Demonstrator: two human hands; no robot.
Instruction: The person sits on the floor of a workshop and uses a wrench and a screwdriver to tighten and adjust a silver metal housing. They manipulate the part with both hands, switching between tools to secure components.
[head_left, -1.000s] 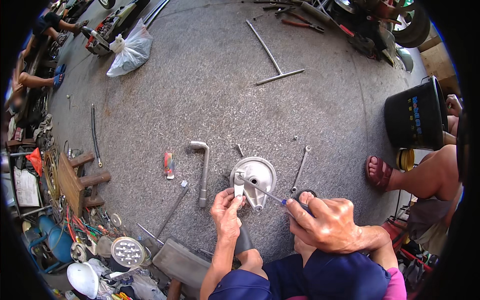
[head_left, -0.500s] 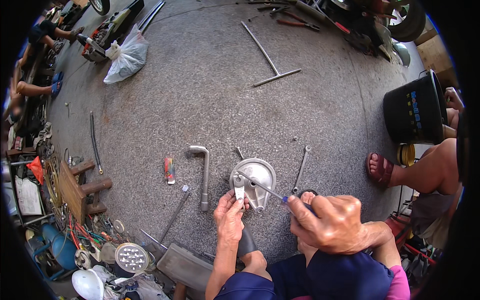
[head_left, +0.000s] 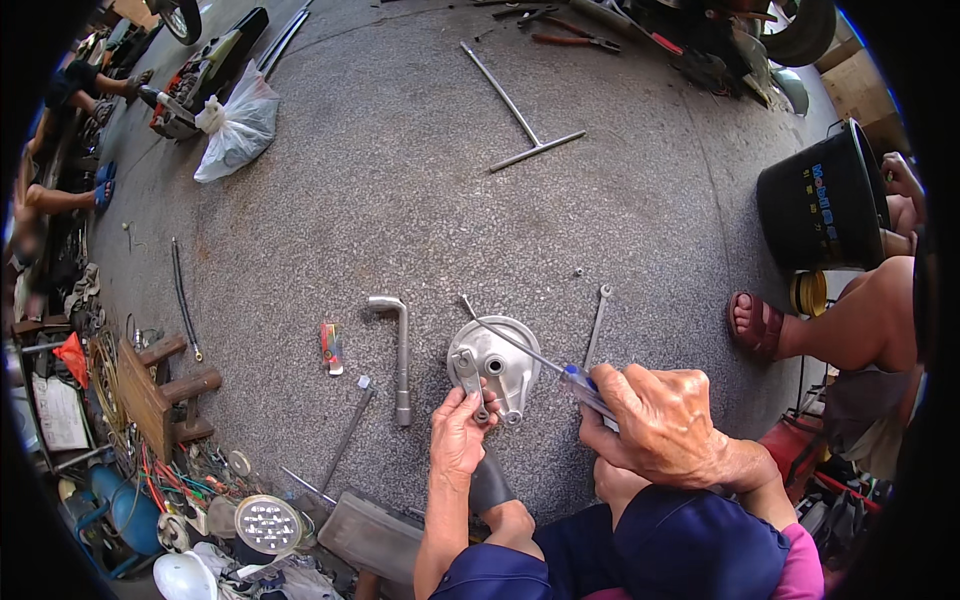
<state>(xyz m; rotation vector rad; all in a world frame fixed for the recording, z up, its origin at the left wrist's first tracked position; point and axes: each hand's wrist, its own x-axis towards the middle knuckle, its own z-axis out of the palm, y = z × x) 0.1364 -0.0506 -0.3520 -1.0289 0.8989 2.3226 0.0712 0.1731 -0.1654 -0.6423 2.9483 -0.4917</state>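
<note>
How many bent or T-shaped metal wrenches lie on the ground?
2: an L-shaped socket wrench just left of the round metal hub plate, and a T-handle wrench far up. Clutter may hide others.

1. One round metal hub plate (head_left: 495,362) lies on the ground.
2. Left of it: one bent socket wrench (head_left: 398,345).
3. Right of it: one flat spanner (head_left: 596,322).
4. Beyond it: one T-handle wrench (head_left: 520,118), one white plastic bag (head_left: 235,128), one black bucket (head_left: 815,205).

Arms: my forearms are bare, no sleeves, watch or gloves.
Legs: dark navy blue shorts.
Top: pink cloth at lower right.
</note>
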